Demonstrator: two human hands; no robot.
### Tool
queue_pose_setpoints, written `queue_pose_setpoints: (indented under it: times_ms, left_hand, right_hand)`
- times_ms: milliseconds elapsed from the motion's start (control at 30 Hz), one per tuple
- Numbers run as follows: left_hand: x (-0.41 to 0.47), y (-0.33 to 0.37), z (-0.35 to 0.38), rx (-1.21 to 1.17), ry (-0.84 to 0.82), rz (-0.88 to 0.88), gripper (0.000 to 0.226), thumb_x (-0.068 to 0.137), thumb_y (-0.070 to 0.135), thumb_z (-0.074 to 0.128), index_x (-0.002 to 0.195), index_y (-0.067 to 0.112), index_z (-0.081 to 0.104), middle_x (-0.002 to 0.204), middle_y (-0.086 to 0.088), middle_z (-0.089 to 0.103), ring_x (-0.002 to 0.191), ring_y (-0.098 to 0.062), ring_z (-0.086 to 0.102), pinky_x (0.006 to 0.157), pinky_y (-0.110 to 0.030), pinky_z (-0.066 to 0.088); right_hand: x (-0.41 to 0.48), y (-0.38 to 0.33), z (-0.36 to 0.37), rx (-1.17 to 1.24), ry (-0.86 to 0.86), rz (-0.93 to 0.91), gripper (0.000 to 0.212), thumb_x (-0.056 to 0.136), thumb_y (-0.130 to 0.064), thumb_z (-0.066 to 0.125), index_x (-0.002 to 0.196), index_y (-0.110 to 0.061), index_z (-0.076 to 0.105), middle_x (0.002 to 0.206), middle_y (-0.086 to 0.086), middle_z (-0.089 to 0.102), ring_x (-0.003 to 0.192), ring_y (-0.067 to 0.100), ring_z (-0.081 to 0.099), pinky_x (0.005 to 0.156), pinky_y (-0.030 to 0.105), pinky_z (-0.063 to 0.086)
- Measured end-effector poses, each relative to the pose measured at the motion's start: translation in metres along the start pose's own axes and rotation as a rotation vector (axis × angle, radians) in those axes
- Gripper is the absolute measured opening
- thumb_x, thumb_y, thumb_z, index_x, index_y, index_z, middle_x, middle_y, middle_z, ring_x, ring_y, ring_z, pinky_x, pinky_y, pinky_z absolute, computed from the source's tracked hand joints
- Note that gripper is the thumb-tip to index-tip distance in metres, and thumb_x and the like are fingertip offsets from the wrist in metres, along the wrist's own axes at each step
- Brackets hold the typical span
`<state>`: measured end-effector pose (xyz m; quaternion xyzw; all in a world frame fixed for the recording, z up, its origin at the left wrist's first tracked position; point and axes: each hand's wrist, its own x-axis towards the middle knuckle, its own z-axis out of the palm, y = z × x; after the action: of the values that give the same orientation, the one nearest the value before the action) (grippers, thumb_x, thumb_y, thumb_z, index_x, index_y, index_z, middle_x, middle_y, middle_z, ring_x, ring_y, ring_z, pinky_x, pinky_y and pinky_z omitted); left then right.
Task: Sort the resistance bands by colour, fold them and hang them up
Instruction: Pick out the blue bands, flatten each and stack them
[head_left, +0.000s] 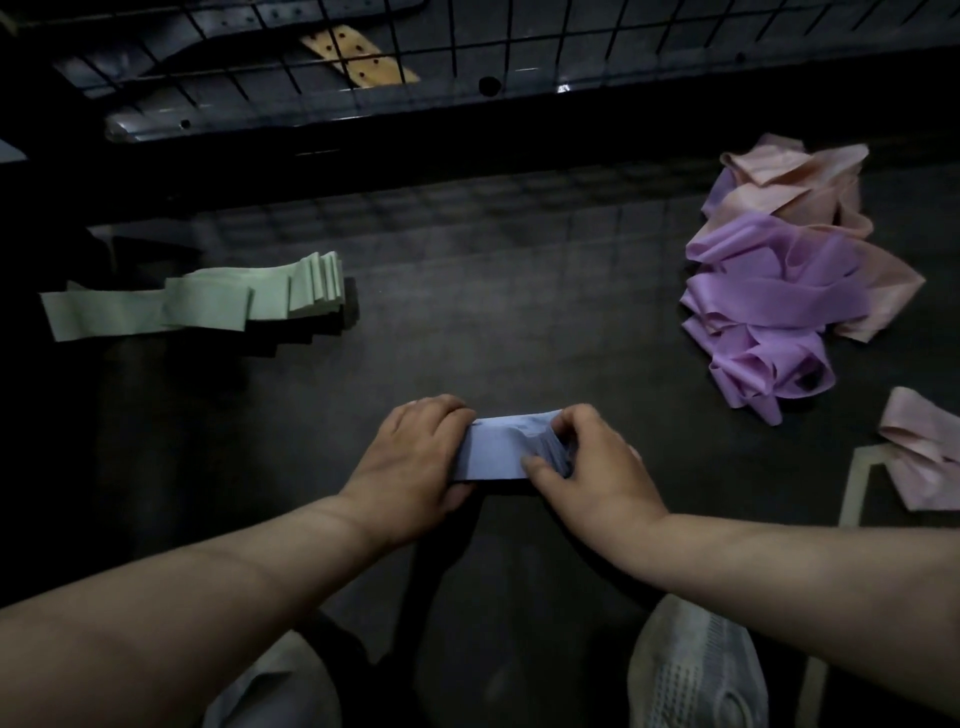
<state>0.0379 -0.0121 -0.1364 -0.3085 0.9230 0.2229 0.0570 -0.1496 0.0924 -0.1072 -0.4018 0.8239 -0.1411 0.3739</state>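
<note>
— How does the blue resistance band (493, 453) lie?
— We see it folded into a flat stack on the dark floor (519, 312), long axis running left to right, straight in front of us.
— And our hands?
— The left hand (410, 460) grips its left end, fingers curled over the top. The right hand (589, 465) pinches the layered right end between thumb and fingertips. The band spans the gap between them.
— What lies around us?
— A folded green band (208, 301) is well apart on the left. A loose purple heap (763, 322) tangled with peach bands (800, 182) is on the right. Nearer the right edge is a pink band (924, 457). A wire grid rack (467, 41) stands beyond. We see nothing between these and the blue band.
</note>
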Motion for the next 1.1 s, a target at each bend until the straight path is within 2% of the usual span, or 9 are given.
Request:
queue_pose_setpoints:
  times_ms: [233, 333, 500, 600, 667, 767, 867, 967, 1100]
  left_hand:
    - [-0.001, -0.005, -0.002, -0.048, -0.007, -0.058, 0.071, 0.069, 0.063, 0.054, 0.123, 0.018, 0.057, 0.124, -0.003, 0.056, 0.114, -0.026, 0.055, 0.094, -0.040, 0.044]
    - [-0.001, -0.003, -0.008, -0.115, -0.024, -0.166, 0.083, 0.064, 0.077, 0.047, 0.127, 0.024, 0.053, 0.130, 0.003, 0.047, 0.123, -0.018, 0.042, 0.102, -0.037, 0.036]
    - [-0.001, 0.001, -0.004, -0.597, -0.009, -0.751, 0.050, 0.088, 0.053, 0.048, 0.129, 0.026, 0.054, 0.131, -0.005, 0.041, 0.126, -0.026, 0.043, 0.111, -0.032, 0.032]
    - [-0.004, 0.002, 0.004, -0.973, -0.023, -0.933, 0.036, 0.091, 0.046, 0.056, 0.120, 0.026, 0.051, 0.122, -0.008, 0.057, 0.097, -0.024, 0.061, 0.084, -0.035, 0.053]
    - [-0.003, 0.007, 0.001, -1.106, -0.013, -0.935, 0.027, 0.095, 0.042, 0.056, 0.116, 0.028, 0.050, 0.110, -0.006, 0.062, 0.081, -0.021, 0.063, 0.062, -0.029, 0.049]
    - [0.002, 0.012, -0.006, -1.166, -0.052, -0.896, 0.021, 0.098, 0.040, 0.052, 0.118, 0.034, 0.052, 0.107, 0.001, 0.059, 0.077, -0.021, 0.060, 0.056, -0.028, 0.049]
    - [0.003, 0.011, -0.010, -1.061, -0.153, -0.756, 0.028, 0.088, 0.045, 0.066, 0.113, 0.040, 0.054, 0.108, 0.002, 0.058, 0.085, -0.017, 0.062, 0.059, -0.027, 0.053]
    - [0.000, 0.002, -0.013, -0.654, -0.290, -0.544, 0.056, 0.066, 0.044, 0.083, 0.110, 0.041, 0.048, 0.110, 0.002, 0.050, 0.094, -0.014, 0.060, 0.077, -0.025, 0.050]
    - [0.002, 0.004, -0.014, -0.460, -0.236, -0.447, 0.049, 0.074, 0.031, 0.076, 0.111, 0.034, 0.044, 0.108, 0.003, 0.041, 0.095, -0.017, 0.057, 0.084, -0.026, 0.046]
  right_hand:
    - [0.018, 0.000, 0.000, 0.153, -0.033, 0.200, 0.028, 0.082, -0.036, 0.076, 0.097, -0.023, 0.056, 0.100, 0.000, 0.065, 0.093, 0.019, 0.064, 0.086, 0.036, 0.053]
    - [0.019, 0.001, -0.001, 0.118, 0.000, 0.247, 0.029, 0.082, -0.037, 0.075, 0.099, -0.025, 0.054, 0.114, 0.002, 0.051, 0.100, 0.022, 0.058, 0.096, 0.034, 0.048]
    - [0.022, 0.008, -0.002, 0.155, 0.016, 0.323, 0.029, 0.083, -0.037, 0.075, 0.103, -0.021, 0.059, 0.116, 0.005, 0.051, 0.099, 0.023, 0.059, 0.094, 0.035, 0.048]
    - [0.022, 0.007, -0.001, 0.221, 0.022, 0.318, 0.025, 0.086, -0.032, 0.074, 0.100, -0.018, 0.059, 0.104, 0.002, 0.060, 0.091, 0.018, 0.060, 0.081, 0.029, 0.046]
    - [0.022, 0.007, 0.000, 0.241, 0.025, 0.316, 0.024, 0.086, -0.030, 0.074, 0.099, -0.017, 0.059, 0.100, -0.001, 0.062, 0.091, 0.017, 0.060, 0.078, 0.027, 0.044]
    - [0.023, 0.009, -0.001, 0.250, 0.021, 0.302, 0.024, 0.085, -0.030, 0.075, 0.098, -0.018, 0.058, 0.098, -0.002, 0.063, 0.088, 0.015, 0.061, 0.080, 0.029, 0.048]
    - [0.022, 0.013, -0.001, 0.260, 0.005, 0.284, 0.025, 0.085, -0.031, 0.075, 0.099, -0.018, 0.058, 0.098, -0.002, 0.063, 0.090, 0.016, 0.062, 0.084, 0.032, 0.050]
    - [0.021, 0.015, 0.000, 0.256, -0.004, 0.263, 0.026, 0.086, -0.031, 0.073, 0.101, -0.018, 0.057, 0.100, -0.001, 0.063, 0.093, 0.018, 0.062, 0.085, 0.032, 0.050]
    - [0.022, 0.016, -0.001, 0.254, -0.035, 0.229, 0.027, 0.087, -0.032, 0.072, 0.102, -0.019, 0.053, 0.103, 0.000, 0.061, 0.094, 0.016, 0.060, 0.085, 0.030, 0.047]
